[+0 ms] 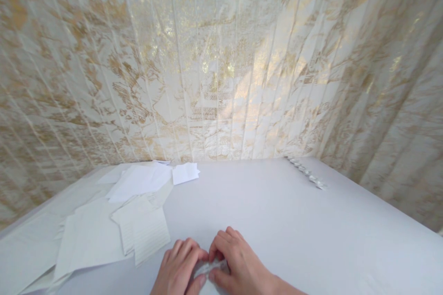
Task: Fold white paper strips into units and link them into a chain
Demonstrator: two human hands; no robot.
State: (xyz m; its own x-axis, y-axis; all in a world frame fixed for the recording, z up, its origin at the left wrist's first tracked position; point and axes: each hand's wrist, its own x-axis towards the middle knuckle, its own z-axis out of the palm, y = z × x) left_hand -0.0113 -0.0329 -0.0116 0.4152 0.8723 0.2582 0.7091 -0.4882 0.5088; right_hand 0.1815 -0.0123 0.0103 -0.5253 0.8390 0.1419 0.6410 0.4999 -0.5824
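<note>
Near the front edge of the view, my left hand (180, 265) and my right hand (236, 260) meet over a small piece of folded paper (210, 267). Both hands have curled fingers, with thumbs and fingertips pinching the paper from either side. Pale with greyish marks, the paper is partly covered by the fingers, and its lower part runs out of the picture.
Loose lined and plain paper sheets (93, 230) spread over the left of the white table (263, 207). Beside them at the back lies a small stack of white paper (186, 173). A row of small folded paper pieces (306, 173) lies back right. A patterned curtain (214, 64) hangs behind.
</note>
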